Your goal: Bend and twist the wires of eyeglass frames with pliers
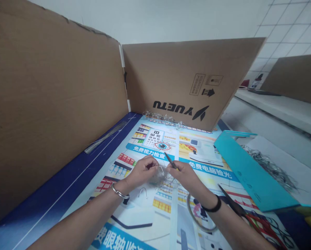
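My left hand (145,169) is closed in a pinch on a thin wire (161,170), which loops out toward my right hand. In my right hand (184,175), fingers wrapped, is a dark pointed tool (170,160) with a bit of yellow, seemingly pliers; its tip points up and away from me. Most of the tool is covered by my fingers. Between and below both hands lies a loose tangle of fine clear or silvery wire (168,184). A small bent wire hook (143,190) rests on the printed sheet (134,215) below my left hand.
Cardboard walls (67,86) stand at left and back. A bundle of straight wires (106,137) lies left; small wire pieces (163,116) line the back. At right are a turquoise folder (254,173), tangled wires (270,166), open scissors (236,205) and a ring-shaped roll (194,218).
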A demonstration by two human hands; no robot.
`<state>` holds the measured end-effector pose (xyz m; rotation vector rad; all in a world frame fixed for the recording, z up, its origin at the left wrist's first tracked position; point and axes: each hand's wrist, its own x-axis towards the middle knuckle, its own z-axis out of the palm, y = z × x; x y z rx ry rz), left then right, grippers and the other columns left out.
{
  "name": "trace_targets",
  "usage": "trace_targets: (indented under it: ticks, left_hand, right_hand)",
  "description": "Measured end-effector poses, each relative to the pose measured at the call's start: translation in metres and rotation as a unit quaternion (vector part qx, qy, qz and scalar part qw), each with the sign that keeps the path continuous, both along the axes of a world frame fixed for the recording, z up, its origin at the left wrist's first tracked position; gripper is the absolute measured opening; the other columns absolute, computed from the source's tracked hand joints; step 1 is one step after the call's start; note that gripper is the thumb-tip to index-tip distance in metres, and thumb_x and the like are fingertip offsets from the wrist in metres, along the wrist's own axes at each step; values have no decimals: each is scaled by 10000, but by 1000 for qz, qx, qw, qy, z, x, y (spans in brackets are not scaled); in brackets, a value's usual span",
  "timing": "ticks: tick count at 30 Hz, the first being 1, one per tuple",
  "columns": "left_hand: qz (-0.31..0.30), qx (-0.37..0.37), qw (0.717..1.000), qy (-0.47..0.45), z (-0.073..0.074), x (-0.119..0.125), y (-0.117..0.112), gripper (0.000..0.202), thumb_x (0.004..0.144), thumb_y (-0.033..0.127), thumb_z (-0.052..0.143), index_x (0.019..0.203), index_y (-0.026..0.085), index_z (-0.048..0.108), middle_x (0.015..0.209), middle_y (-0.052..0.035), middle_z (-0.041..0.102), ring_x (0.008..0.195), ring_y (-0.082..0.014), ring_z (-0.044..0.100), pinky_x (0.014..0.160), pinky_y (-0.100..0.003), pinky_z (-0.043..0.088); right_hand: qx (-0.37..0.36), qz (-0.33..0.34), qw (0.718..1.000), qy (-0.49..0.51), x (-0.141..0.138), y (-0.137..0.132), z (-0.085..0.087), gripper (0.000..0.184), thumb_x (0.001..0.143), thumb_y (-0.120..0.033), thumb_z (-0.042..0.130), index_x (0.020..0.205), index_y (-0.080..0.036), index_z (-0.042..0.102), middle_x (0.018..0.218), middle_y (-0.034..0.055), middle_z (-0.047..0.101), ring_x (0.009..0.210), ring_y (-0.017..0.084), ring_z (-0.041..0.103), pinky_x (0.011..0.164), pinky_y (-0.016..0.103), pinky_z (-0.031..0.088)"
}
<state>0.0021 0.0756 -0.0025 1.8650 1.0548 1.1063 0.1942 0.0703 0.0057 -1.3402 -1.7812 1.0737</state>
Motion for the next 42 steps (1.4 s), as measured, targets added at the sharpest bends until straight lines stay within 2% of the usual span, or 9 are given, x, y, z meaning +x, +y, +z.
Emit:
trace_targets:
  ticks: [7, 21, 28, 42]
  left_hand:
    - [-9, 0, 1000, -2, 0, -1, 0, 94, 740, 175, 542, 649, 159, 532, 688, -2, 515, 662, -129, 482, 616, -243, 386]
    - [-17, -5, 1000, 8, 1, -1, -1, 58, 666, 112, 482, 648, 160, 509, 694, 6, 489, 652, -126, 460, 596, -234, 362]
    - [-6, 4, 999, 31, 2, -1, -2, 55, 686, 129, 467, 650, 162, 492, 690, 7, 475, 644, -124, 445, 592, -234, 356]
    - [-16, 1, 1000, 17, 4, -2, -2, 108, 749, 176, 478, 648, 160, 512, 689, 3, 493, 666, -127, 467, 620, -244, 374]
  right_hand:
    - [4, -7, 1000, 10, -2, -2, -1, 205, 729, -387, 524, 656, -196, 523, 591, -39, 445, 556, 104, 388, 530, 233, 330]
    - [12, -2, 1000, 19, -2, -3, 0, 215, 743, -401, 529, 708, -191, 562, 645, -18, 526, 604, 119, 444, 584, 248, 375]
    - [24, -2, 999, 23, -1, -3, 2, 227, 749, -407, 538, 729, -185, 578, 672, -9, 551, 633, 127, 470, 619, 256, 383]
    - [-35, 2, 995, 93, -1, -5, 4, 238, 726, -418, 574, 689, -186, 543, 625, -30, 460, 596, 110, 384, 586, 254, 325]
